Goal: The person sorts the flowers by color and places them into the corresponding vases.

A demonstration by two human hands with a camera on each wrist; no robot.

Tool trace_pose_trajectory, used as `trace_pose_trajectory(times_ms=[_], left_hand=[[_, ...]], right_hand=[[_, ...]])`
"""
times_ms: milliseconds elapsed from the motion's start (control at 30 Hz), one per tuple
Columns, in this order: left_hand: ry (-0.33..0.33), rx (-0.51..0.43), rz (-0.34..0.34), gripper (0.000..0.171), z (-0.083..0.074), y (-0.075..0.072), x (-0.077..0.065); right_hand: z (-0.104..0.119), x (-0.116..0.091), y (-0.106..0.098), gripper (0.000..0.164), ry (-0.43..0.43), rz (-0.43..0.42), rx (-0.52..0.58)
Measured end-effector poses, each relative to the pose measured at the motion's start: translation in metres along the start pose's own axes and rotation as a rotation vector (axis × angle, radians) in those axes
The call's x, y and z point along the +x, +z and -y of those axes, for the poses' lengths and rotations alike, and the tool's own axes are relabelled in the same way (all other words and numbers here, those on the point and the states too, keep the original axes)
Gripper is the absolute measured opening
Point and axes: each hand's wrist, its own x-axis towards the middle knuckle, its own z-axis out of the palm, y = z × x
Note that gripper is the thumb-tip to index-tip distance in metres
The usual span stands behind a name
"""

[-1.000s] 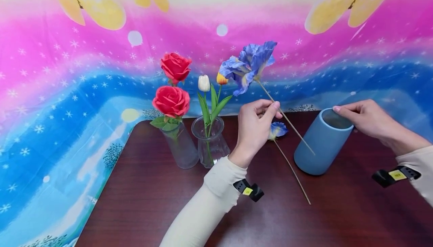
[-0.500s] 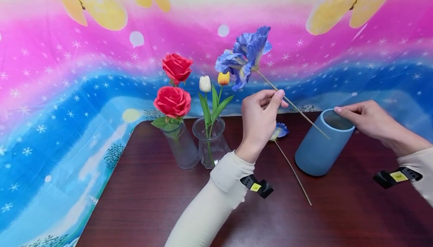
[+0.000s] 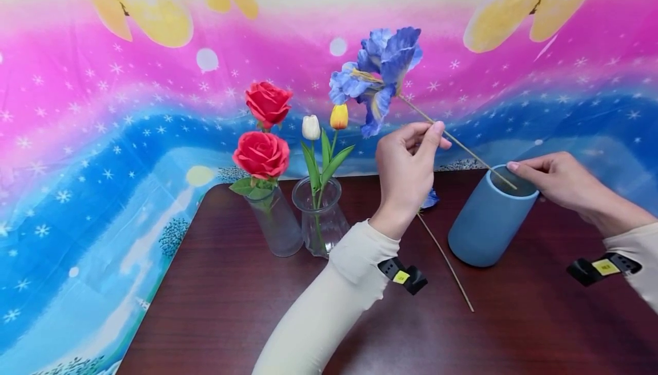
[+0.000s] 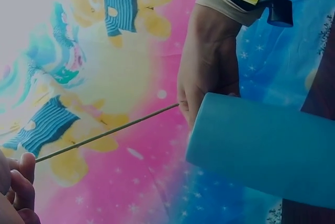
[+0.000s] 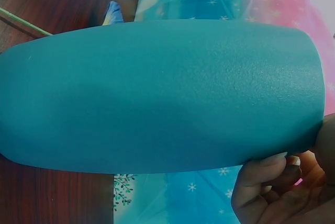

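Observation:
My left hand [image 3: 408, 169] pinches the thin stem of a blue iris [image 3: 382, 72] between thumb and fingers, bloom up and to the left. The stem's lower end overlaps the mouth of a blue vase [image 3: 488, 221] in the head view; from the left wrist, the stem [image 4: 107, 132] ends just short of the vase's rim. My right hand [image 3: 562, 186] grips that rim from the right, thumb on top. In the right wrist view, fingers [image 5: 264, 174] lie against the vase wall [image 5: 167, 93]. A second iris lies on the table, its stem [image 3: 447, 261] showing and its bloom mostly hidden behind my left hand.
Left of my left hand, a frosted glass vase [image 3: 277, 226] bears red roses [image 3: 262, 154]. Beside it a clear glass vase [image 3: 323, 221] holds a white tulip [image 3: 311, 127] and a yellow one [image 3: 339, 117]. A printed cloth hangs behind the dark wooden table [image 3: 221, 301].
My left hand has moved up and right with the iris. The stem's lower end has gone from in front of the blue vase's wall to its mouth. My right hand stays put.

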Motion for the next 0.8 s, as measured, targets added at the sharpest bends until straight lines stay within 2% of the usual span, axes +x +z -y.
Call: trace_pose_trajectory(times_ms=[100, 167, 233, 333, 500, 800], left_hand=[[0.002, 0.014, 0.008, 0.026, -0.001, 0.007, 0.0], [0.004, 0.024, 0.012, 0.026, -0.002, 0.011, 0.0], [0.006, 0.036, 0.013, 0.025, -0.002, 0.014, 0.0], [0.005, 0.061, 0.02, 0.024, 0.001, 0.018, 0.0], [0.01, 0.136, 0.044, 0.024, 0.009, 0.021, -0.001], [-0.016, 0.23, 0.073, 0.025, 0.024, 0.027, -0.004]], right_hand=[[-0.002, 0.0, -0.001, 0.046, 0.002, -0.006, 0.003], [-0.003, 0.001, -0.002, 0.034, 0.006, -0.012, 0.009], [-0.003, 0.001, -0.001, 0.029, 0.0, -0.015, 0.016], [-0.004, 0.002, -0.001, 0.032, -0.007, -0.008, 0.018], [-0.002, 0.003, 0.0, 0.048, -0.001, 0.005, 0.008], [0.0, 0.002, 0.001, 0.054, 0.006, -0.002, -0.02]])
